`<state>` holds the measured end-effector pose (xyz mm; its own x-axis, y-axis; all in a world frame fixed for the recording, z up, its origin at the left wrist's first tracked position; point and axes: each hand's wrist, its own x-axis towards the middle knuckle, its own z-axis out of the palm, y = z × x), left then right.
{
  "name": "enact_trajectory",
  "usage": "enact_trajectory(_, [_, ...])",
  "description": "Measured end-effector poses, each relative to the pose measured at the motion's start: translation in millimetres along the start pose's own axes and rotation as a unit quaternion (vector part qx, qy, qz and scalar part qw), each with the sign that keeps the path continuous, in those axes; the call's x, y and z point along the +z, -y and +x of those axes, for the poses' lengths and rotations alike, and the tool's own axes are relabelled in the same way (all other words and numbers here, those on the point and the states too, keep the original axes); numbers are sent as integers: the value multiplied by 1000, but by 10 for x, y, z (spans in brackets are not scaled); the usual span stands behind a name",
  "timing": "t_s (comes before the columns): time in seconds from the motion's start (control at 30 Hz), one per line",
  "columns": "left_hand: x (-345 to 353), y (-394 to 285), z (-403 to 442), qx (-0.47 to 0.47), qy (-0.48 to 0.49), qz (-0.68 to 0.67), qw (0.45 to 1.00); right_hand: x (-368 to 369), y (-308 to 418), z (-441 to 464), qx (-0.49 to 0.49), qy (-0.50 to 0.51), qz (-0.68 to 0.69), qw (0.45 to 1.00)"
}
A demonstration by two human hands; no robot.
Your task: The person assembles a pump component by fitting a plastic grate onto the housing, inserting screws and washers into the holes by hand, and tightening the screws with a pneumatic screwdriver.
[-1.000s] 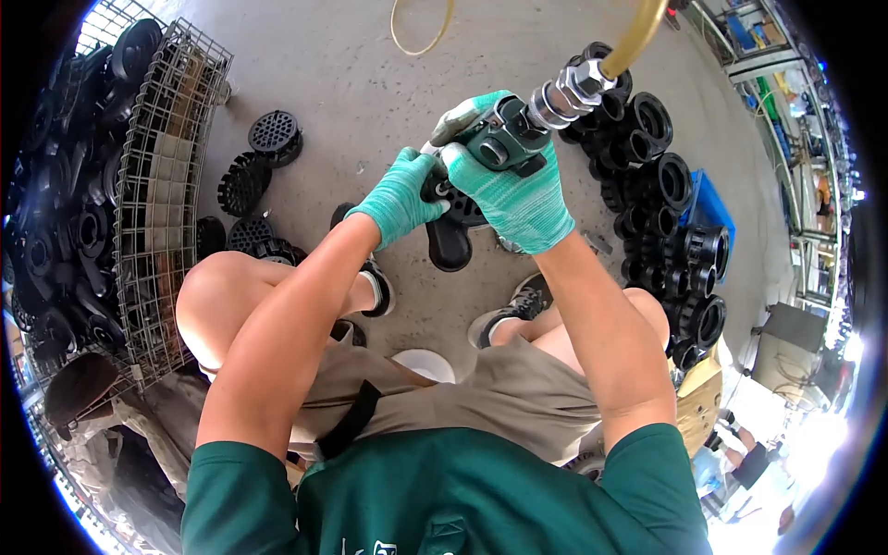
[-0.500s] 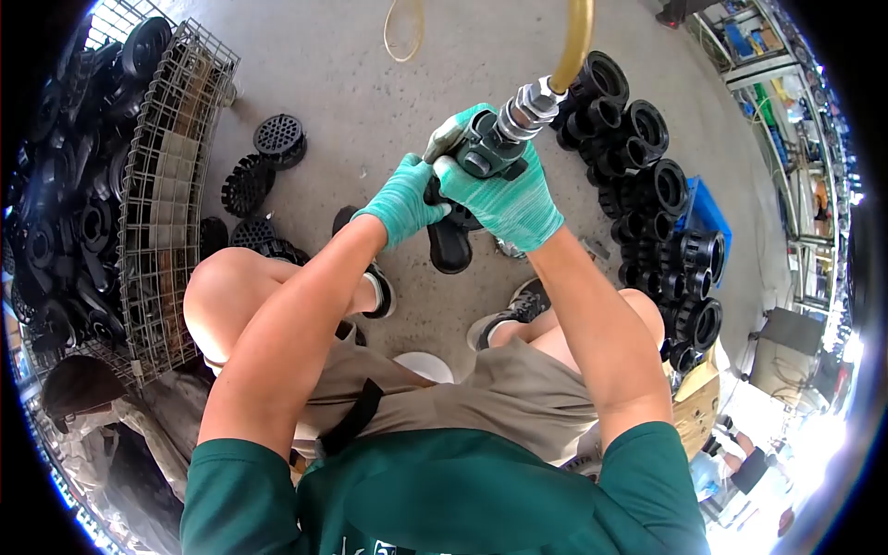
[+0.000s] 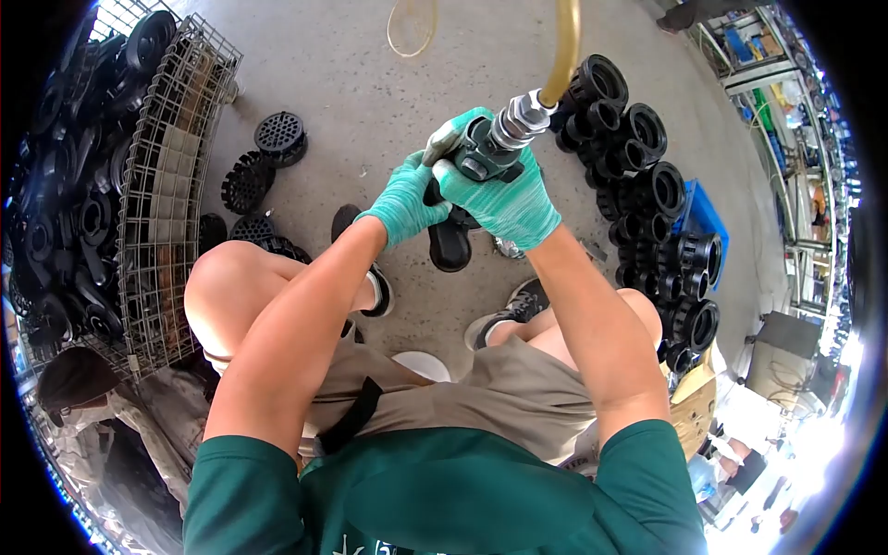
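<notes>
My right hand (image 3: 504, 199), in a green knitted glove, is wrapped round a dark air tool (image 3: 486, 155). Metal fittings (image 3: 523, 120) join the tool to a yellow hose (image 3: 566, 51). Close beside it on the left, my gloved left hand (image 3: 407, 202) grips a black part (image 3: 450, 245), whose rounded end hangs below the fingers. Where the tool meets the part is hidden by the gloves.
A wire cage (image 3: 165, 199) full of black parts stands left. Black perforated discs (image 3: 280, 137) lie on the floor. Stacked black rings (image 3: 659, 190) and a blue bin (image 3: 706, 222) are right. Another person (image 3: 79, 384) is at lower left.
The air tool, its fittings and the hose have shifted left and slightly down with my right hand. My left hand keeps its grip on the black part.
</notes>
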<state>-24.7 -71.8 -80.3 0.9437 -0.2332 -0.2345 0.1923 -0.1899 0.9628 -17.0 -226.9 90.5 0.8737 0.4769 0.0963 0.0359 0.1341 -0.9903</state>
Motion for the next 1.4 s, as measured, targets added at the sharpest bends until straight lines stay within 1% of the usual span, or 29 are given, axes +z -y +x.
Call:
enact_trajectory(0.03, [0,63,19,11,11,2,1000,-7,32,-6,-1,0,-10,1000])
enact_trajectory(0.1, [-36,-201,-130,28,53,66,996,-41,80,16,14,0,-15,1000])
enact_trajectory(0.13, [-18,-187,-128,36,46,59,997,-53,87,25,22,1,-18,1000])
enact_trajectory(0.2, [36,-89,-96,54,32,43,997,-59,62,31,8,1,-19,1000])
enact_trajectory(0.23, [44,-42,-72,15,53,-36,998,-60,43,24,2,3,-23,1000])
enact_trajectory(0.27, [37,-84,-85,15,59,-17,998,-57,33,14,-3,5,-28,1000])
enact_trajectory(0.3, [26,-125,-105,16,65,2,998,-34,39,3,3,9,0,1000])
enact_trajectory(0.4, [1,-317,-189,21,57,33,998,-34,23,16,12,11,-56,998])
enact_trajectory(0.43, [-2,-362,-208,24,50,39,998,-35,22,22,10,14,-45,999])
enact_trajectory(0.5, [-3,-317,-202,28,51,52,997,-38,19,31,7,19,-24,1000])
enact_trajectory(0.6, [4,-283,-189,18,56,57,997,-54,22,51,-8,26,-58,998])
enact_trajectory(0.7, [-24,-356,-209,20,55,65,996,-77,88,93,-19,-17,-21,999])
enact_trajectory(0.73, [-25,-381,-228,23,55,68,996,-115,150,123,-38,-31,-33,998])
enact_trajectory(0.77, [-19,-431,-255,36,45,57,997,-136,297,146,-42,-52,-18,998])
enact_trajectory(0.8, [-10,-444,-270,27,45,58,997,-179,407,159,-46,-72,-4,996])
enact_trajectory(0.83, [-9,-456,-281,18,44,59,997,-321,388,226,-85,-89,-51,991])
enact_trajectory(0.87, [-13,-473,-282,12,41,60,997,-352,438,240,-108,-129,-43,985])
enact_trajectory(0.9, [-15,-506,-288,-7,40,53,998,-414,449,249,-102,-143,-19,984])
enact_trajectory(0.93, [-13,-496,-289,-5,38,50,998,-469,436,254,-96,-159,6,983])
enact_trajectory(0.97, [-15,-497,-289,-4,38,49,998,-499,393,266,-111,-183,-10,977])
enact_trajectory(1.07, [-15,-488,-261,-12,46,37,998,-579,301,268,-81,-192,-28,978])
enact_trajectory(1.1, [-29,-466,-252,-10,53,32,998,-563,269,283,-89,-204,-36,974])
enact_trajectory(1.23, [-7,-438,-252,-1,39,36,999,-591,142,274,-50,-182,-36,981])
enact_trajectory(1.33, [-9,-432,-252,4,37,38,999,-596,116,303,-61,-151,-99,982])
enact_trajectory(1.37, [-7,-439,-255,7,37,45,998,-571,101,312,-85,-151,-98,980])
enact_trajectory(1.4, [-10,-449,-251,10,37,52,998,-567,92,316,-84,-148,-102,980])
